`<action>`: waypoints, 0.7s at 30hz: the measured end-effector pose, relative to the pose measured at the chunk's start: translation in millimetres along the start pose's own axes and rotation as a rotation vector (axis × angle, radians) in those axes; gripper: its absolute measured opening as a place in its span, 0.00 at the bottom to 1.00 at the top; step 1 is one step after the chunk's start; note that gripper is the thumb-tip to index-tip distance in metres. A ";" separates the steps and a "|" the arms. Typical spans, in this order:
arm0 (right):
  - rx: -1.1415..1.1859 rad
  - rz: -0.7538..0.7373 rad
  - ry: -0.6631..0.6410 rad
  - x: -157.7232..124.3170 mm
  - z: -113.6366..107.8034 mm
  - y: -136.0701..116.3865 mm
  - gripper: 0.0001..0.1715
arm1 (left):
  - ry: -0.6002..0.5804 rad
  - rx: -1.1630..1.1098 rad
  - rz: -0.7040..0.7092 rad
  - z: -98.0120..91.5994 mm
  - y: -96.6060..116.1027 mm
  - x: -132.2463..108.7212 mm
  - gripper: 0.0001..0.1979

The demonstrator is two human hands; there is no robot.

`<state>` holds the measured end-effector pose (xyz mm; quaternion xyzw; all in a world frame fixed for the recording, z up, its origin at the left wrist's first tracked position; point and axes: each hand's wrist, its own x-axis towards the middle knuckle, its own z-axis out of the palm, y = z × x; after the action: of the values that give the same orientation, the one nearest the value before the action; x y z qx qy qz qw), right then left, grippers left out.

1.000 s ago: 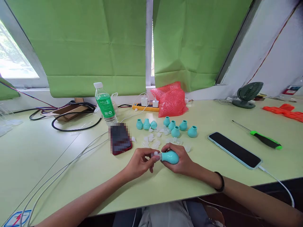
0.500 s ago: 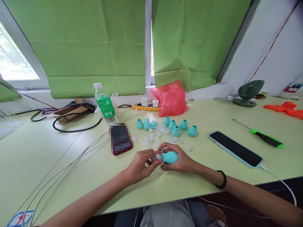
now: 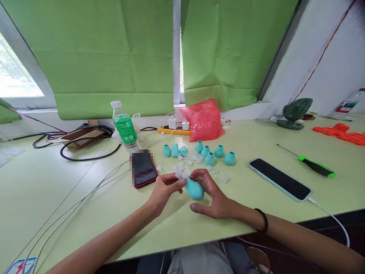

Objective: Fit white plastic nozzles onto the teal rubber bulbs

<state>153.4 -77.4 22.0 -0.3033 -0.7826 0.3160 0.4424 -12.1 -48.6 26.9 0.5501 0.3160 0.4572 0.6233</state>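
My left hand (image 3: 167,190) pinches a translucent plastic nozzle (image 3: 181,175) between thumb and fingers. A glossy teal rubber squeeze bulb (image 3: 195,189) is joined to that nozzle, its rounded end tilted down towards me. Around the bulb's right side curves my right hand (image 3: 213,196), thumb well apart from the fingers; the fingertips are near the bulb's neck, and I cannot tell whether they touch it. Beyond the hands, several more teal bulbs (image 3: 210,159) stand on the table, most with their open necks upward. Small translucent plastic pieces (image 3: 180,166) lie scattered among them.
A dark phone (image 3: 144,169) and a green-labelled bottle (image 3: 125,127) are at left. To the right lie a charging phone (image 3: 279,179) and a screwdriver (image 3: 316,165). Red bubble wrap (image 3: 205,121) and a power strip (image 3: 173,130) sit at the back; white cables (image 3: 94,188) cross the left side.
The bulb has swung from level to tilted, its round end now lower and further left. My right thumb has come away from it, while my left hand keeps its pinch.
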 end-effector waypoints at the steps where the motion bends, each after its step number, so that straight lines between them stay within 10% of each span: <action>1: -0.107 -0.105 0.045 0.4 -3.0 1.2 0.37 | 0.034 0.004 0.021 -1.5 1.6 0.9 0.08; 6: -0.531 -0.313 0.289 14.0 -26.6 13.6 0.26 | 0.074 -0.023 0.126 -1.7 13.9 0.4 0.08; 12: -0.920 -0.034 -0.055 29.6 -36.0 24.5 0.20 | 0.045 0.051 0.129 -4.2 7.8 -1.7 0.08; 21: -1.001 -0.035 -0.307 57.0 -11.9 27.4 0.20 | 0.128 0.299 0.195 -5.1 5.2 0.1 0.10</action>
<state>145.1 -14.8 34.5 -0.4145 -0.8986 -0.0633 0.1288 -17.8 -46.7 31.1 0.6345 0.3643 0.4975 0.4661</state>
